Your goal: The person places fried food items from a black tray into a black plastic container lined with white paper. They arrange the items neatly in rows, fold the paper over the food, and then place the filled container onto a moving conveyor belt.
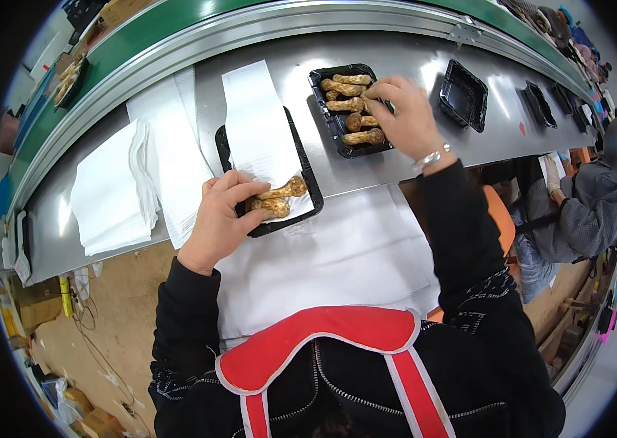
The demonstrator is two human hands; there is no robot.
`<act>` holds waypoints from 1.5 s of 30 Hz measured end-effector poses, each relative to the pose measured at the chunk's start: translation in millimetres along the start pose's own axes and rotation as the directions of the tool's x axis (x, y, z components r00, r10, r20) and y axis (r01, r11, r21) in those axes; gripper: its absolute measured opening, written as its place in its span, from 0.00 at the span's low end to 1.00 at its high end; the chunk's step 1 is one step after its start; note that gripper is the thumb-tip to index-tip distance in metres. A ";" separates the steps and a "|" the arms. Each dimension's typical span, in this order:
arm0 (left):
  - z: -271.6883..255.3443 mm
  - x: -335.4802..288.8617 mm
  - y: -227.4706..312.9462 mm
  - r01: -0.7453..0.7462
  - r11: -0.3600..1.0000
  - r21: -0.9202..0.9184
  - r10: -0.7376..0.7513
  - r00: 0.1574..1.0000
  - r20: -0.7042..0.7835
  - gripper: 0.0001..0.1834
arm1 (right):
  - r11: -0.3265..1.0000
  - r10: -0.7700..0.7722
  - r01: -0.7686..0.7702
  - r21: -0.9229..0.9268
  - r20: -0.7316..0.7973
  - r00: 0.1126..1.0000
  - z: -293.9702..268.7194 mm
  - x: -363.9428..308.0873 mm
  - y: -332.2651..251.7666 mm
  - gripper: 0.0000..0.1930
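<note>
Two brown-and-cream mushrooms (284, 188) lie side by side at the near end of a black tray (315, 194), on a white paper sheet (257, 109) that runs out past the tray's far edge. My left hand (221, 215) is closed about their stem ends, thumb on the near one and fingers on the far one. To the right, a second black tray (321, 75) holds several similar mushrooms (363, 137) in a row. Over its right side, my right hand (410, 120) has thumb and fingers pinched at a mushroom, which the fingers partly hide.
A stack of white paper sheets (108, 193) is at left on the metal table (286, 55). An empty black tray (461, 98) sits at right, with smaller-looking black trays (540, 106) beyond. A green conveyor (199, 22) runs along the back. A seated person (589, 212) is at far right.
</note>
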State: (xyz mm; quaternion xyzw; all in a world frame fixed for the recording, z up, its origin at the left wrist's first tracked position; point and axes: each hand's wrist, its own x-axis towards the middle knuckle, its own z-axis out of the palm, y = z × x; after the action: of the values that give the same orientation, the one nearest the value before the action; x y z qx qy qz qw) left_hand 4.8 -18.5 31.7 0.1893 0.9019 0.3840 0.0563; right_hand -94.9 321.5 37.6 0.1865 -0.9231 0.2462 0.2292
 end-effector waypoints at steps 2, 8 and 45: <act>-0.6 -1.5 -0.2 -0.012 1.000 0.010 0.012 1.000 -0.012 0.21 | 0.975 0.009 0.036 -0.218 0.202 0.979 -1.8 0.0 9.8 0.10; -0.8 1.8 0.6 -0.027 1.000 0.003 0.027 0.999 -0.017 0.20 | 0.930 0.030 0.130 -0.343 0.426 0.904 5.4 4.0 27.2 0.12; 7.5 -6.1 2.5 -0.100 0.985 0.137 0.124 0.975 -0.185 0.38 | 0.839 -0.125 -0.219 0.498 0.568 0.813 51.2 8.5 -116.6 0.11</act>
State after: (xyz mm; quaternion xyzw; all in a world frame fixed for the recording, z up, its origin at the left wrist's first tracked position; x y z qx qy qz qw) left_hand 13.0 -14.2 28.0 0.2050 0.9136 0.3449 -0.0655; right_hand -65.5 197.5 45.4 0.2853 -0.8444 0.4340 -0.1316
